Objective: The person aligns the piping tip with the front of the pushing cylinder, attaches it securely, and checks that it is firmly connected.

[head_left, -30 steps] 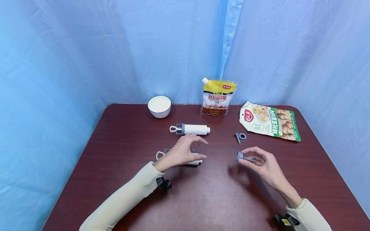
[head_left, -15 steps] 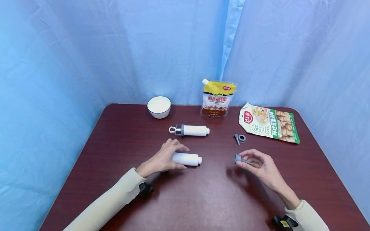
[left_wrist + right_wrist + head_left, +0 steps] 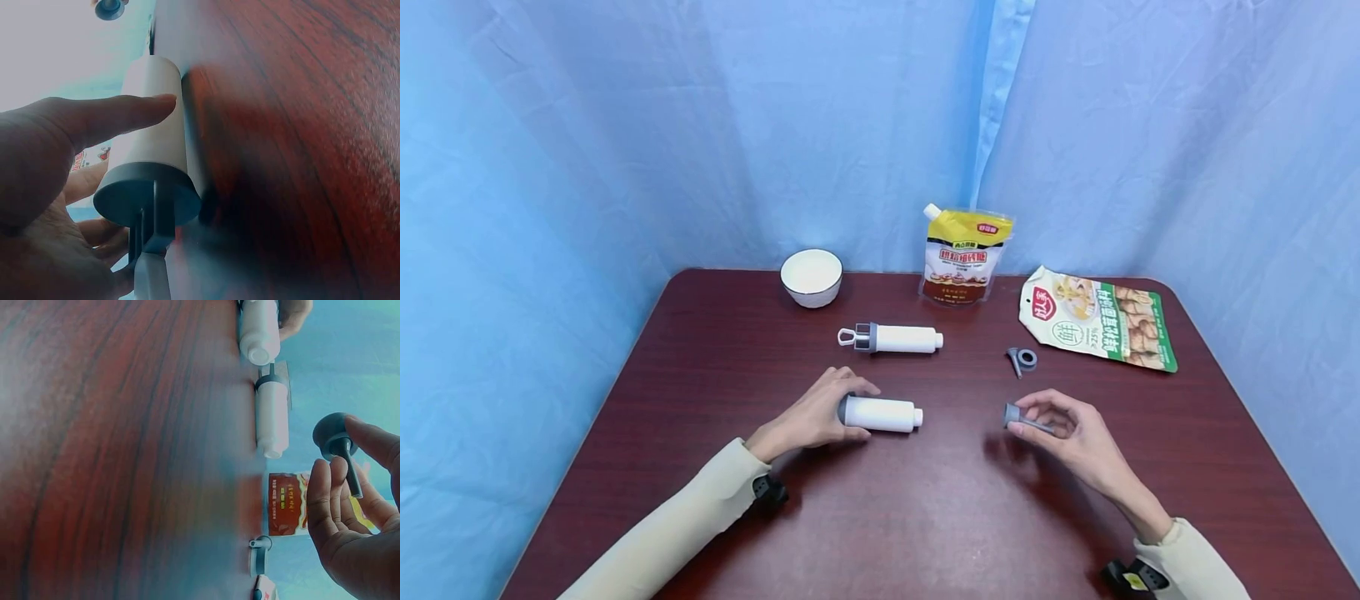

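My left hand (image 3: 808,415) grips the rear of the nearer white syringe (image 3: 883,414), thumb on one side and fingers on the other. The syringe lies level, its short tip to the right. In the left wrist view its grey collar (image 3: 147,187) and plunger frame show beside the palm; the head view hides the frame behind the hand. To the right, above the table, my right hand (image 3: 1078,437) pinches a grey nozzle (image 3: 1013,416) between thumb and fingers. The nozzle has a wide cup end facing left and a thin stem (image 3: 352,472).
A second white syringe (image 3: 902,338) lies farther back. Small grey parts (image 3: 1022,360) lie near a green-and-white food packet (image 3: 1097,321). A white bowl (image 3: 812,279) and a spouted yellow pouch (image 3: 964,257) stand along the dark red table's (image 3: 925,517) back edge.
My left hand has moved left along the nearer syringe, from over its front part to its grey collar end. My right hand has shifted slightly left with the nozzle.
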Available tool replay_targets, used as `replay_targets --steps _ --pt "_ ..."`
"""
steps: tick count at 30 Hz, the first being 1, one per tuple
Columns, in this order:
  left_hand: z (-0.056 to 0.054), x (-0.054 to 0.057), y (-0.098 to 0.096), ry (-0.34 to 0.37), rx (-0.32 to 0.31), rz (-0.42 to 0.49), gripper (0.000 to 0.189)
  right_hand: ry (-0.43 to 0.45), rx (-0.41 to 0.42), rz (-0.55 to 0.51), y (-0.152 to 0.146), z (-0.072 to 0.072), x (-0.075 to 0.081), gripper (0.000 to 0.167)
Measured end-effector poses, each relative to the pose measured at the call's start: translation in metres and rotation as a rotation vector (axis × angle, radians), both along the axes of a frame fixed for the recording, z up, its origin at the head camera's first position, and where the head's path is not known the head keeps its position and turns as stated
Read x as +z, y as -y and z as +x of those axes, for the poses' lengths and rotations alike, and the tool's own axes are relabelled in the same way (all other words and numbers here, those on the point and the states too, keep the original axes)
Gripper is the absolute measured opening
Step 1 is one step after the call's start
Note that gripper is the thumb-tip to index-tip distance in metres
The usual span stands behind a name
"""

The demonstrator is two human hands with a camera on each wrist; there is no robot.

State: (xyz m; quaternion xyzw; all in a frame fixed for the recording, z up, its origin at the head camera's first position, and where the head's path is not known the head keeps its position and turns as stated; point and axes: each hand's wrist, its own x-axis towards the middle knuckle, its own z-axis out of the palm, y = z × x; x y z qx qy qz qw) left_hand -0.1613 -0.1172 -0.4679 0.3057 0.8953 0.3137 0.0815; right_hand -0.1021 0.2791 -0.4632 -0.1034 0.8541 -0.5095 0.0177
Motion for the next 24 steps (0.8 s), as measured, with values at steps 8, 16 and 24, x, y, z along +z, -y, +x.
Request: replay_targets --steps 8,16,24 --pt "-0.002 -0.002 0.002 -0.036 -0.026 0.013 0.045 0.01 0.004 0.007 0.002 0.0 -0.004 0.024" --pt "-0.006 -0.001 0.006 -0.001 -0.036 0.009 0.042 0.033 0.005 0.002 0.005 -0.001 -0.006 0.025" --pt "-0.008 0.007 0.012 0.064 -0.027 0.051 0.042 0.028 0.008 0.002 0.006 -0.001 -0.005 0.024"
